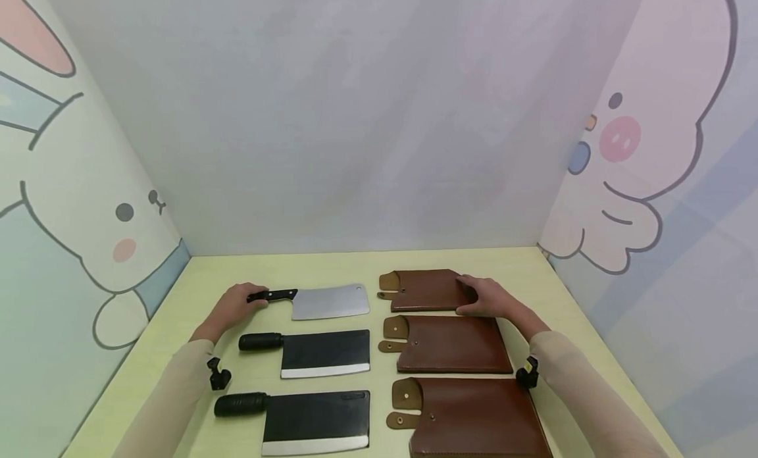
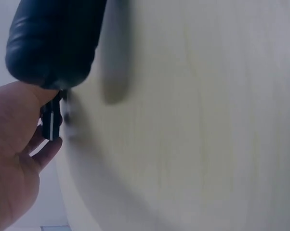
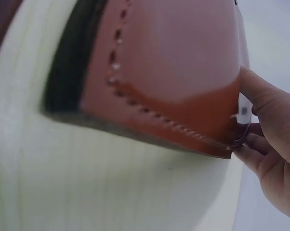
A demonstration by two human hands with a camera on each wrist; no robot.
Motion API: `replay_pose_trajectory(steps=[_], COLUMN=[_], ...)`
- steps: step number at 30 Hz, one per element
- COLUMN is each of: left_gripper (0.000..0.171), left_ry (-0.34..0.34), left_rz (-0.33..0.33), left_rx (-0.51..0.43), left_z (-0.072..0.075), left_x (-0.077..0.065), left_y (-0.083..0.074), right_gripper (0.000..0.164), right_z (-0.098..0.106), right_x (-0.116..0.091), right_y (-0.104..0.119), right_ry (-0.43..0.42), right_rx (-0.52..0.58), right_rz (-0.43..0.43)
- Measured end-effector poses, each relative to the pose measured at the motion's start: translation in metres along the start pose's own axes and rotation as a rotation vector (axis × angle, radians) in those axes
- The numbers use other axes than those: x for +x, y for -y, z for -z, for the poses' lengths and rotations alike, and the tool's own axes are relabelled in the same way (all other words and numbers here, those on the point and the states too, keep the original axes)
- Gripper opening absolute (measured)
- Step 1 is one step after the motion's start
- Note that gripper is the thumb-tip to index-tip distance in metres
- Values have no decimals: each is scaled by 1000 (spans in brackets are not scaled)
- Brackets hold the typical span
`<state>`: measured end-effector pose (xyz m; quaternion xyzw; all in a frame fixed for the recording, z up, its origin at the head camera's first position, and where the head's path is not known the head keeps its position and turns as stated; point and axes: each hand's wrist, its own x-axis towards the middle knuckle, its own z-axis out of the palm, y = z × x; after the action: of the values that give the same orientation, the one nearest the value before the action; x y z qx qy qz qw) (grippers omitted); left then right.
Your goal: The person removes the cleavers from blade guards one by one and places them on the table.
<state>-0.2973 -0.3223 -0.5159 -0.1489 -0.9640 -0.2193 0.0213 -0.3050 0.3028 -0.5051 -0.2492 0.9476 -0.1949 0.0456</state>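
At the back left, my left hand (image 1: 239, 304) grips the black riveted handle of a silver cleaver (image 1: 331, 302), which lies flat with its blade to the right. In the left wrist view, the handle end (image 2: 50, 122) sits between thumb and fingers. My right hand (image 1: 487, 297) pinches the right end of the rearmost brown leather knife sheath (image 1: 423, 290). The right wrist view has my thumb and fingers at the far sheath's end, behind a nearer stitched sheath (image 3: 178, 62). Tan flaps and straps stick out from the sheath's left end.
Nearer on the table (image 1: 355, 267) lie a middle black-bladed cleaver (image 1: 326, 353) and a front one (image 1: 316, 422), both with black handles. To their right are a middle sheath (image 1: 456, 345) and a larger front sheath (image 1: 480, 418). Cartoon-printed walls (image 1: 379, 116) enclose the table.
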Motion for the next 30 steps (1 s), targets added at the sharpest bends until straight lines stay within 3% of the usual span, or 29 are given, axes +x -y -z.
replay_pose_trajectory(steps=[5,9,14,20,24,30], left_gripper=[53,64,84,106,111,110], left_ry=[16,-52,-156,-165,-144,-111], left_rz=[12,-20,-79,-85,-58,-30], left_rx=[13,50,178,331,386,376], left_z=[3,9,13,0,-16,-32], left_x=[-2,-5,-5,-13,-22,-31], left_y=[-8,-28,-80,-146,-169,-176], right_gripper=[93,95,104,106,107,108], right_z=[9,20,31,23,8,-8], right_x=[-1,-5,-10,-20,-28,-32], right_y=[8,28,73,121,139,146], right_ry=[-4,-112,-261,-387,-369,-316], right_rx=[-6,-22,-133,-331,-369,-371], right_rz=[-39,-101,-134,-82,-117,-153])
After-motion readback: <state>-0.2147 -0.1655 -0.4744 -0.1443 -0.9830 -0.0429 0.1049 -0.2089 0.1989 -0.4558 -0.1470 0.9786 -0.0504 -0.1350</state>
